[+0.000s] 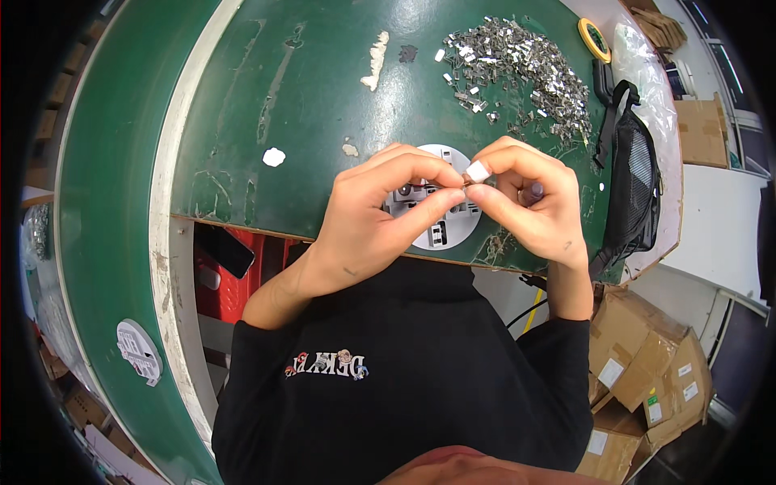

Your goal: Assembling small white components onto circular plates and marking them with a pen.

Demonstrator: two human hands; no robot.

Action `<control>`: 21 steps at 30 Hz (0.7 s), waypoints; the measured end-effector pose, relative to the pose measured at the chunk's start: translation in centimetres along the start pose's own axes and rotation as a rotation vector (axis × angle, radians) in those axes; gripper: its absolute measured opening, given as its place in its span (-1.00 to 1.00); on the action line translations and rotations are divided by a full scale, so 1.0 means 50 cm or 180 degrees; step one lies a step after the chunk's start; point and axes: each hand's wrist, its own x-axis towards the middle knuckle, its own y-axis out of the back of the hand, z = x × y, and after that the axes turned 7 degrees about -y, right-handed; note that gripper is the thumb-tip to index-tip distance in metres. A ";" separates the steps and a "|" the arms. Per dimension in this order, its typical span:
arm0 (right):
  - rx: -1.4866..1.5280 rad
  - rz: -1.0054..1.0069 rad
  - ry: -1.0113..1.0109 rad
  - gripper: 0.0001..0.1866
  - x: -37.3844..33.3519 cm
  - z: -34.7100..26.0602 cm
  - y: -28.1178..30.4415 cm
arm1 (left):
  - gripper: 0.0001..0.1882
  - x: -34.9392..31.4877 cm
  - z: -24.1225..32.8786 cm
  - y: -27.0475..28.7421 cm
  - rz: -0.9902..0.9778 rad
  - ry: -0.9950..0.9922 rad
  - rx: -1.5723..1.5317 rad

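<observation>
My left hand (380, 202) and my right hand (533, 198) meet over a round white plate (462, 230), thumb and index finger of each pinched together. A tiny brownish piece is at the meeting fingertips, too small to name. Beside the left fingers runs a thin dark reddish line, perhaps a wire. A small white piece (478, 171) lies against my right index fingertip; I cannot tell whether it is a finger wrap or a part. A dark purplish rounded end (532, 192) shows among the curled right fingers. Black and white parts sit on the plate, partly hidden by my hands.
Many small metal pieces (517, 69) are heaped at the far right of the green table (323, 121). A yellow tape roll (594, 40) and black mesh bag (634, 178) lie beyond. Another plate with parts (139, 352) rests on the left green surface. Cardboard boxes (647, 347) stand right.
</observation>
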 end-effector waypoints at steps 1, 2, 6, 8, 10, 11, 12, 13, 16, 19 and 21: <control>0.0001 0.0001 0.0001 -0.87 0.001 0.001 -0.003 | -0.83 0.000 0.000 0.001 -0.0001 0.0000 0.0001; 0.0106 0.0036 0.0113 -0.89 0.001 0.006 -0.007 | -0.83 0.000 -0.001 0.002 0.0016 0.0020 -0.0222; 0.0417 0.0138 0.0455 -0.92 -0.001 0.020 -0.016 | -0.84 -0.003 -0.005 0.006 0.0072 0.0073 -0.0893; 0.0215 0.0170 0.0428 -0.92 -0.008 0.020 -0.013 | -0.82 -0.008 -0.006 0.006 0.0010 0.0129 -0.0777; 0.0012 0.0200 0.0403 -0.93 -0.016 0.020 -0.011 | -0.80 -0.014 -0.007 0.006 -0.0049 0.0185 -0.0661; 0.0010 0.0200 0.0406 -0.93 -0.020 0.021 -0.011 | -0.80 -0.014 -0.009 0.005 -0.0048 0.0180 -0.0661; -0.0209 0.0225 0.0348 -0.92 -0.024 0.024 -0.012 | -0.79 -0.014 -0.011 0.004 -0.0131 -0.0029 -0.0031; -0.0428 0.0248 0.0290 -0.91 -0.028 0.027 -0.014 | -0.79 -0.013 -0.013 0.002 -0.0211 -0.0236 0.0600; -0.0860 0.0289 0.0176 -0.90 -0.035 0.037 -0.020 | -0.77 -0.015 -0.018 0.001 -0.0365 -0.0642 0.1870; -0.1021 0.0391 0.0160 -0.91 -0.042 0.049 -0.027 | -0.76 -0.020 -0.023 0.001 -0.0232 -0.0741 0.1716; -0.1073 0.0425 0.0152 -0.91 -0.044 0.048 -0.030 | -0.76 -0.023 -0.023 0.002 -0.0191 -0.0770 0.1665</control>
